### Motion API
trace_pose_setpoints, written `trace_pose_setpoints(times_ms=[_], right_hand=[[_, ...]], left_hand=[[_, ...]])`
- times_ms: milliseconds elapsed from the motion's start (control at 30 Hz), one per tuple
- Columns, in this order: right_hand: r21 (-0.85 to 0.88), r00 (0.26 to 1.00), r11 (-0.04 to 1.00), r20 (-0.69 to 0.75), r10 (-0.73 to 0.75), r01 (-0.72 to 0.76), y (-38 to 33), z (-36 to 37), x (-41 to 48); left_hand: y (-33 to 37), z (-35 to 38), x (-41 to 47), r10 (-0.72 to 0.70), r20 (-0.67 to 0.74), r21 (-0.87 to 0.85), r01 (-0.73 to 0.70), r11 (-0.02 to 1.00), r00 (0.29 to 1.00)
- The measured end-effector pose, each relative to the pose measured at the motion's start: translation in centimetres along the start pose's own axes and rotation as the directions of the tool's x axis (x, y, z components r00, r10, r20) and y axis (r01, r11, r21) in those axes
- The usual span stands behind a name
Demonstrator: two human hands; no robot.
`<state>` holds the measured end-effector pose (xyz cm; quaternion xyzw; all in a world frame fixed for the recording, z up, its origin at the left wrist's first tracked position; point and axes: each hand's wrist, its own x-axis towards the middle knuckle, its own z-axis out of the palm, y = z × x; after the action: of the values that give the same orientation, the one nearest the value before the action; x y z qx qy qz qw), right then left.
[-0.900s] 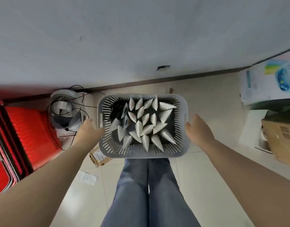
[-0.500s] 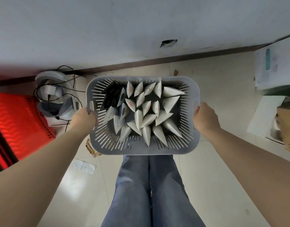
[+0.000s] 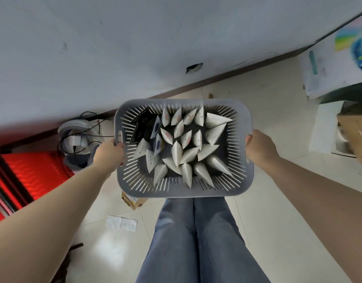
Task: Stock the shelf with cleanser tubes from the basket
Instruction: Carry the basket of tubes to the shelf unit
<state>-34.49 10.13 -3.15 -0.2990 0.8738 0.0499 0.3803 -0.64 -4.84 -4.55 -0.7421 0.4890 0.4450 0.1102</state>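
Left hand (image 3: 109, 153) and right hand (image 3: 259, 147) grip the basket (image 3: 182, 192) at its side handles; tubes (image 3: 177, 153) stand inside it.

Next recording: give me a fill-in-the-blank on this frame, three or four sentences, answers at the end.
The left hand grips the basket by its left handle; the right hand grips its ___ handle.
The basket's colour is ___.
Most tubes in it are ___.
The black packs lie nearest the ___ hand.
Missing words: right; grey; white; left.
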Motion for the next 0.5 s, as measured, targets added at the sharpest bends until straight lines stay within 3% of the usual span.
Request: trace_pose_setpoints(times_ms=[500], right_hand=[[0.331,0.968,0.922,-0.083,0.238,-0.199,9.7,-7.6,-10.6]], left_hand=[[14.0,-1.5,-9.9,0.361,0.101,0.229,-0.374,0.898,0.927]])
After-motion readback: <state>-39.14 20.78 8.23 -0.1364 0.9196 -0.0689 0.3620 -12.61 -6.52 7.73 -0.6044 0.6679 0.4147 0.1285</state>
